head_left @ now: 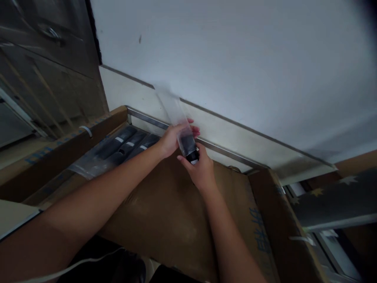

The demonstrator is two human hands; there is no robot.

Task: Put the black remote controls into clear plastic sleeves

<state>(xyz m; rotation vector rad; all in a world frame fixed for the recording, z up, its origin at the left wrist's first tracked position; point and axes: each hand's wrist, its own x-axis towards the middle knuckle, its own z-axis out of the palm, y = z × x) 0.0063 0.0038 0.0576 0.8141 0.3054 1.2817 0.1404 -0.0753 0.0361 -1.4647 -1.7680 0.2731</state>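
My left hand point(174, 138) is around a long clear plastic bag point(171, 104), its fingers behind the bag and their tips showing on the far side. The bag's upper end rises loose and blurred towards the wall. In the bag's lower part sits a dark, slim object point(187, 144), and its black end with a white label point(193, 157) sticks out at the bottom. My right hand point(203, 167) grips that black end between thumb and fingers. I cannot make out what kind of object it is.
Several similar black pieces in clear bags point(129, 143) lie at the left of a cardboard-lined tray point(165, 212). Cardboard side walls point(271, 212) carry blue writing and white ties. Behind the metal rail point(229, 153) stands a white wall point(235, 59). A door point(53, 51) is at the upper left.
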